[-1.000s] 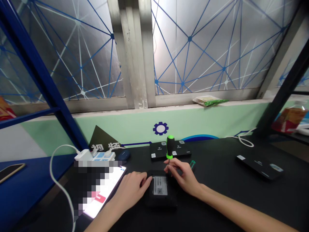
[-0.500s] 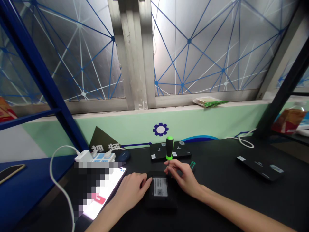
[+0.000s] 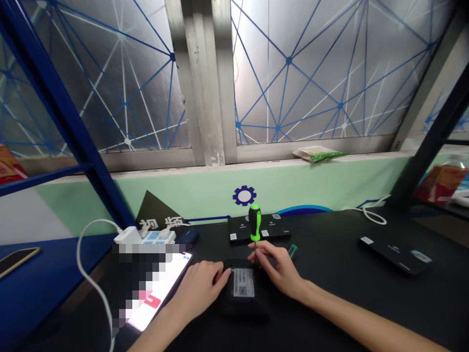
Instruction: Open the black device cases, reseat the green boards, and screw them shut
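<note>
A small black box with a white label (image 3: 244, 288) lies on the black table in front of me. My left hand (image 3: 200, 288) rests on the table with its fingertips against the box's left edge, fingers curled. A screwdriver with a black and green handle (image 3: 255, 223) stands upright over the box's far right corner. My right hand (image 3: 278, 270) pinches the screwdriver's thin shaft low down, just above the box.
A lit phone (image 3: 154, 288) lies left of the box. Behind it sit a white power strip (image 3: 144, 236) with a cable and a dark mouse (image 3: 187, 235). Flat black devices lie at the back (image 3: 258, 227) and at the right (image 3: 397, 253).
The screwdriver's handle has turned and tilted slightly left between my right fingers. My left hand and the box have stayed put.
</note>
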Available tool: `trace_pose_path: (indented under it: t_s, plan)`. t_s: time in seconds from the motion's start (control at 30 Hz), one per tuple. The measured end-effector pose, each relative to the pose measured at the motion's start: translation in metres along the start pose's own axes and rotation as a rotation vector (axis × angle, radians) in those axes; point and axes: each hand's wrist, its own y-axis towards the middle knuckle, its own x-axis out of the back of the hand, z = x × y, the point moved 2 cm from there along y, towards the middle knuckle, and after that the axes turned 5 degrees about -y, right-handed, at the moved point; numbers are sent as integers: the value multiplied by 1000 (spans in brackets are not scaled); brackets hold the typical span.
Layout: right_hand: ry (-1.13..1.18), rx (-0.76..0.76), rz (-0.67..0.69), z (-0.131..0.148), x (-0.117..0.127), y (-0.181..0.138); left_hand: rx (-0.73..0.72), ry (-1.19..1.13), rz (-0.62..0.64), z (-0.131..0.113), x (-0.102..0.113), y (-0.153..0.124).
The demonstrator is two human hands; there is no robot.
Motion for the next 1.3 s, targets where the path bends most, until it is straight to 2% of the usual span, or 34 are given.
trace_pose_path:
  t_s: [0.37, 0.7, 1.3]
  plan:
    - [-9, -4, -6, -1, 0, -1, -10, 1, 10, 1, 1, 0]
    - [80, -25, -23, -6, -3, -1, -13, 1, 13, 2, -2, 0]
    - [-7, 25, -8, 3, 1, 1, -17, 19, 9, -1, 2, 0]
